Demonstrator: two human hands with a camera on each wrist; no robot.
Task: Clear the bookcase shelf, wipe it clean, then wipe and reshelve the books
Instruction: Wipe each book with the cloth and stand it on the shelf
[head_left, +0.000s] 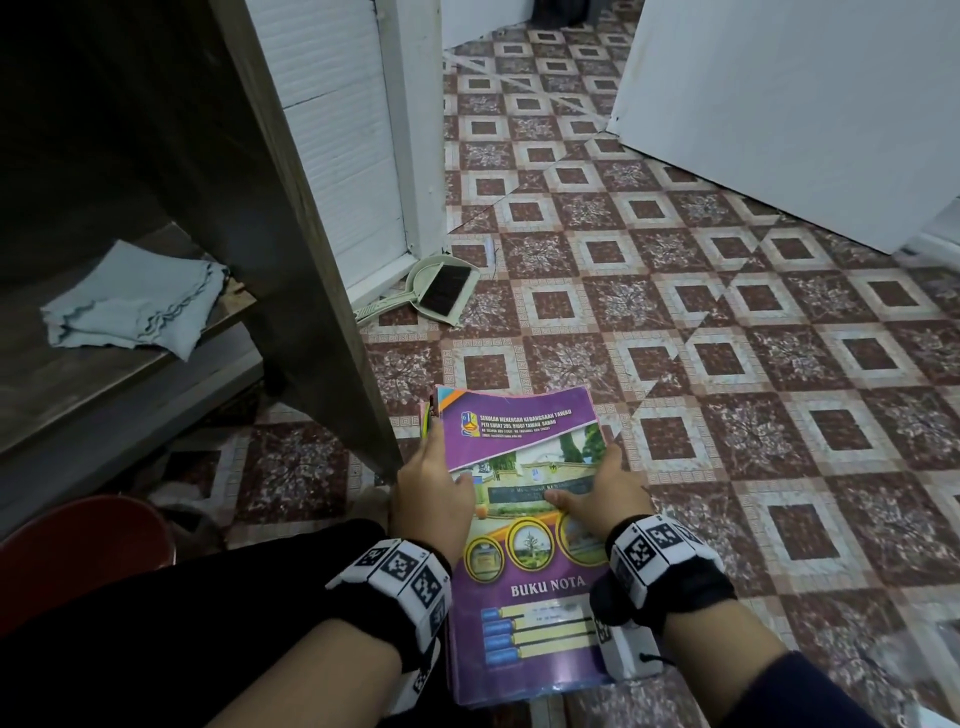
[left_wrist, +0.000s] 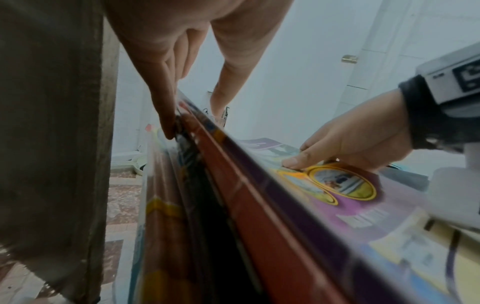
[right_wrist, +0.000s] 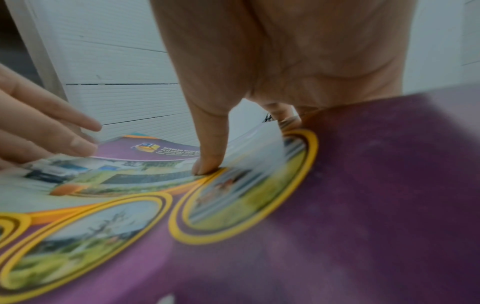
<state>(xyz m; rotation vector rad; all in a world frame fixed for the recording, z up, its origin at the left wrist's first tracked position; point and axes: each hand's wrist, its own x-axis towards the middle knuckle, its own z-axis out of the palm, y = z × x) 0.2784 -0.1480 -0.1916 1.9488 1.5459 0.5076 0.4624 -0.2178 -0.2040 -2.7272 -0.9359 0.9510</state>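
Gripping the stack of notebooks (head_left: 519, 519) by its edges above the floor, left hand (head_left: 431, 499) and right hand (head_left: 602, 499) seem mid-reshelving (cloth (head_left: 130, 301) lies on the shelf (head_left: 78, 384)), needing a leftward lift.

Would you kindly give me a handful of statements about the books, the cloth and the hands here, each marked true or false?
1. Both hands hold the stack of books. True: the left hand grips its left edge and the right hand its right edge.
2. The top cover is green. False: it is purple and reads BUKU NOTA.
3. The grey cloth lies on the bookcase shelf. True.
4. The cloth is in the right hand. False: neither hand touches it.
5. The dustpan and brush sit on the shelf. False: they lie on the tiled floor by the white wall.
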